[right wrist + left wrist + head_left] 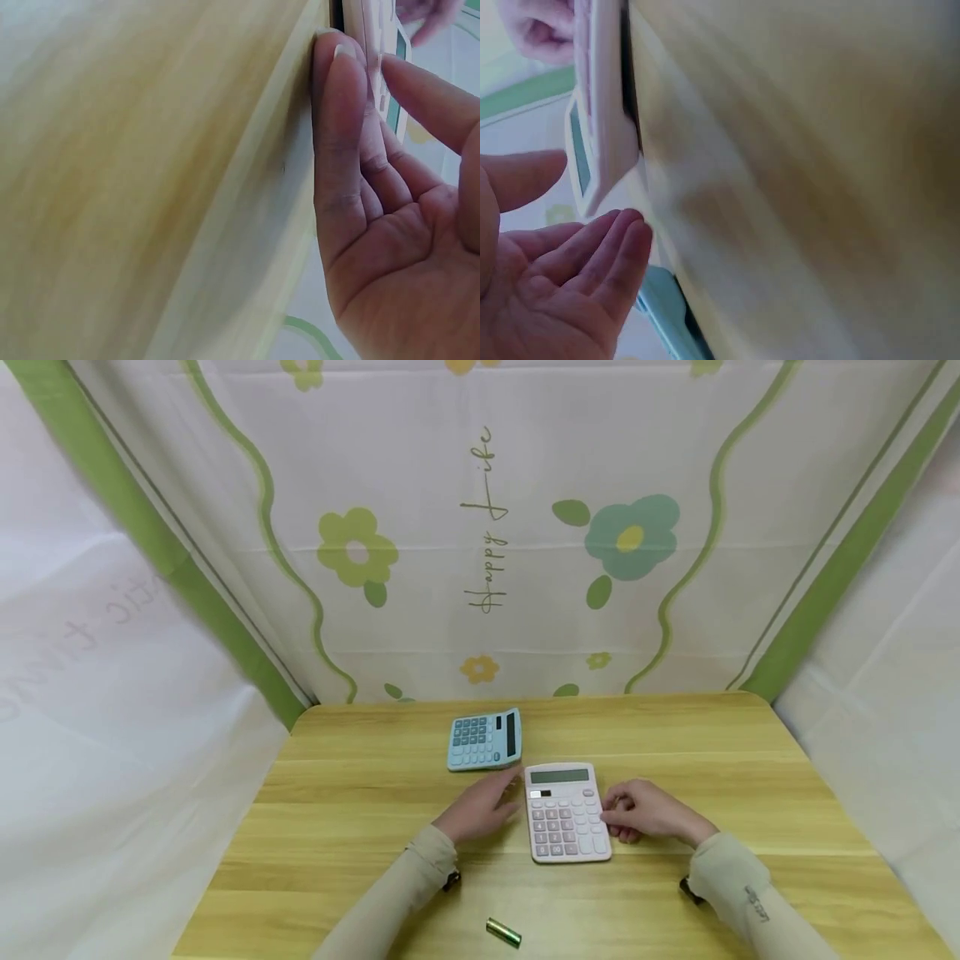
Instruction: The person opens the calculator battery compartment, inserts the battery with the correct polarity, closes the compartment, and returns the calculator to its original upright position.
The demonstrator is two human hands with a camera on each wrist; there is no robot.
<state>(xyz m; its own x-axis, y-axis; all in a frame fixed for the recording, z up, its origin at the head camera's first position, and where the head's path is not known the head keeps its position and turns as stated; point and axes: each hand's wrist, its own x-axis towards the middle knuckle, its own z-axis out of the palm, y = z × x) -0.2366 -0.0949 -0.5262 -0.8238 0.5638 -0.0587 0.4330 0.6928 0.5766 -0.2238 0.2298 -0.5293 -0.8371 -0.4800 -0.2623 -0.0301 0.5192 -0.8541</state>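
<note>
A pale pink calculator (568, 814) lies face up on the wooden table, its screen at the far end. On its right edge my right hand (648, 810) pinches it, the thumb over the top and the fingers against the side, as the right wrist view also shows. My left hand (480, 806) is by the upper left corner, its fingers (619, 255) extended and the thumb apart, holding nothing. In the left wrist view, a small gap shows between that hand and the pink calculator (604, 150).
A blue calculator (483, 741) lies turned sideways behind my left hand. Nearer the front is a green and gold battery (503, 932). The wooden table (360, 785) ends at a white curtain (525, 635) with flower prints, and fabric hangs on both sides.
</note>
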